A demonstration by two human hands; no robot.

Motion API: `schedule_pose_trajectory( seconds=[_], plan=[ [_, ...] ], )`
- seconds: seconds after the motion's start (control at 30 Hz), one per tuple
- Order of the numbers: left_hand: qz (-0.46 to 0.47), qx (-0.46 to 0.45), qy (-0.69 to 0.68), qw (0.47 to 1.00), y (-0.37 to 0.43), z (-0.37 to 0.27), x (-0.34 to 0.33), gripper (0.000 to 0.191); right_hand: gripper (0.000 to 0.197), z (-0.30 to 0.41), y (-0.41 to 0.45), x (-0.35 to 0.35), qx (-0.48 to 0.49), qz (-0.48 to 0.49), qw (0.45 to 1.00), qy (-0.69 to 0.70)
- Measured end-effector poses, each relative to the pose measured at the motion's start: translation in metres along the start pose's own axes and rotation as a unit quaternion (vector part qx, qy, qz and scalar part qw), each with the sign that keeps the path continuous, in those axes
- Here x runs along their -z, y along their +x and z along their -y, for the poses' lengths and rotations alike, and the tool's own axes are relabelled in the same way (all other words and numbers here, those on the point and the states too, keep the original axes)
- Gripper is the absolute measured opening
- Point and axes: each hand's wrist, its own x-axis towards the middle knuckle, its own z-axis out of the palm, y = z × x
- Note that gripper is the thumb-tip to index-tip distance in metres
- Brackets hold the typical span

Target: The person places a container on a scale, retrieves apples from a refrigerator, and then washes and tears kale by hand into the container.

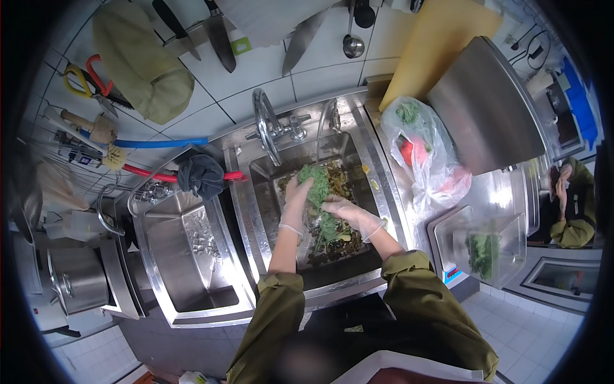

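Note:
Both of my hands wear clear disposable gloves and are over a steel sink (261, 211). My left hand (295, 198) holds a bunch of curly green leaves (315, 185), its thumb across them. From the right, the fingertips of my right hand (348, 212) pinch the lower part of that bunch. More green leaves (328, 228) hang or lie just below the hands; which of the two I cannot tell. Brown and yellowish vegetable scraps (345, 180) cover much of the sink bottom. A chrome faucet (264, 120) arches over the sink's back edge.
Right of the sink stands a clear plastic bag (422, 153) with red and green produce. A clear container (513, 240) of green leaves sits near a scale (452, 274). A second sink (175, 249) holds clear chunks. Knives (220, 45) hang behind. Another person (578, 206) is far right.

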Motion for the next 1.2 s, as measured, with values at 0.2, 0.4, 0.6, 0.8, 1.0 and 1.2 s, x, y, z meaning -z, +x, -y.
schedule_pose_trajectory(
  seconds=[0.2,0.4,0.6,0.8,1.0,1.2],
  plan=[
    [-0.006,-0.054,0.201,0.978,0.002,-0.028,-0.022,0.041,0.041,0.035,0.032,-0.005,0.067,-0.176,0.982,0.012],
    [-0.039,-0.112,0.266,0.957,0.004,-0.040,-0.024,0.041,0.046,0.038,0.036,-0.017,0.084,-0.190,0.978,-0.015],
    [-0.023,-0.014,0.046,0.999,0.007,-0.039,-0.014,0.059,0.031,0.032,0.051,-0.015,0.086,-0.173,0.980,-0.040],
    [0.004,-0.063,0.253,0.966,-0.017,-0.021,-0.029,0.073,0.034,0.032,0.075,0.018,0.110,-0.265,0.958,0.003],
    [-0.037,0.036,0.183,0.982,-0.011,-0.005,-0.014,0.053,0.035,0.062,0.048,-0.014,0.091,-0.221,0.970,0.035],
    [0.049,-0.018,0.148,0.988,-0.022,-0.017,-0.029,0.044,0.032,0.056,0.052,0.006,0.134,-0.270,0.950,0.082]
  ],
)
